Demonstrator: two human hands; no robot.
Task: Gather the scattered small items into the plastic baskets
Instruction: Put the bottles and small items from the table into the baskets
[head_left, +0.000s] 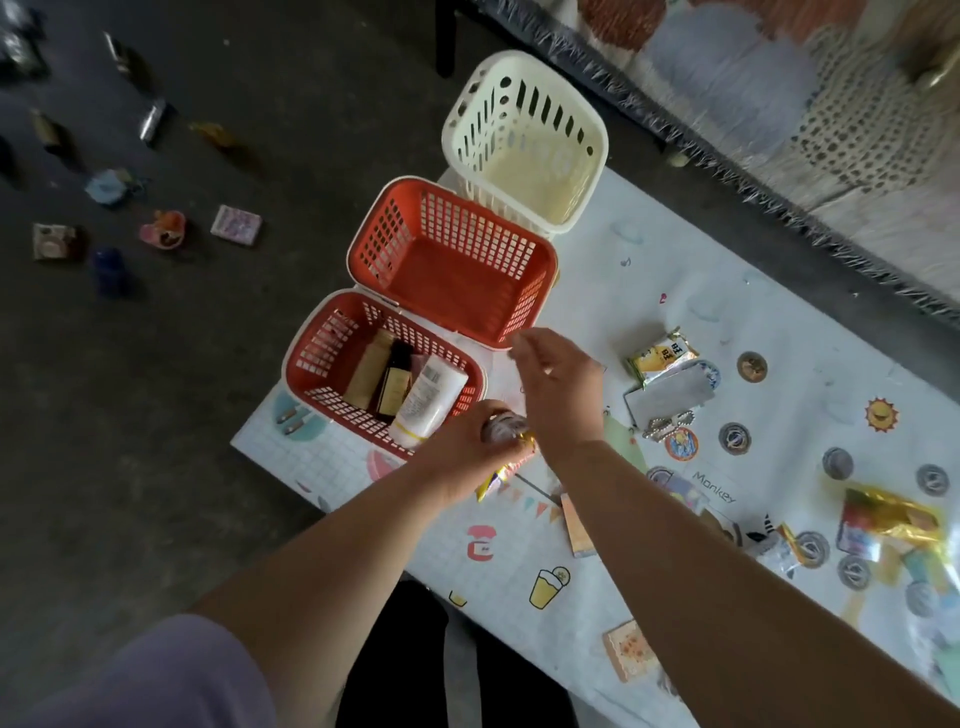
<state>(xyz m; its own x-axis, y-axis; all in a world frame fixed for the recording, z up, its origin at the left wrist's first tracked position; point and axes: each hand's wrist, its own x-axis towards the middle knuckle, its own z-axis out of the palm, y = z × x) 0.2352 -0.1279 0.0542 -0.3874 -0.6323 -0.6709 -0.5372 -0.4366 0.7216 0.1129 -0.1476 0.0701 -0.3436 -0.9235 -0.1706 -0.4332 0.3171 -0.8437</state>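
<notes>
Three baskets stand in a row along the left end of the worktop (545, 566): a cream basket (524, 140) farthest, an empty red basket (452, 260) in the middle, and a near red basket (379, 364) closest to the person. The near red basket holds a tan bottle (369, 369), a dark bottle (395, 379) and a white tube (428, 397), lying side by side with their long axes running from the basket's near edge toward its far left corner, caps pointing away.

The left hand (467, 441) sits just beside the near red basket's right rim, fingers closed round a gold-edged wrapped item (506, 452); its visible tail points down toward the person. The right hand (558, 384) hovers above it, fingers loosely spread and holding nothing visible.

A yellow packet (660, 356), round badges (735, 439) and a gold foil packet (888, 519) lie scattered on the worktop to the right. More small items (236, 226) lie on the floor (156, 415).
</notes>
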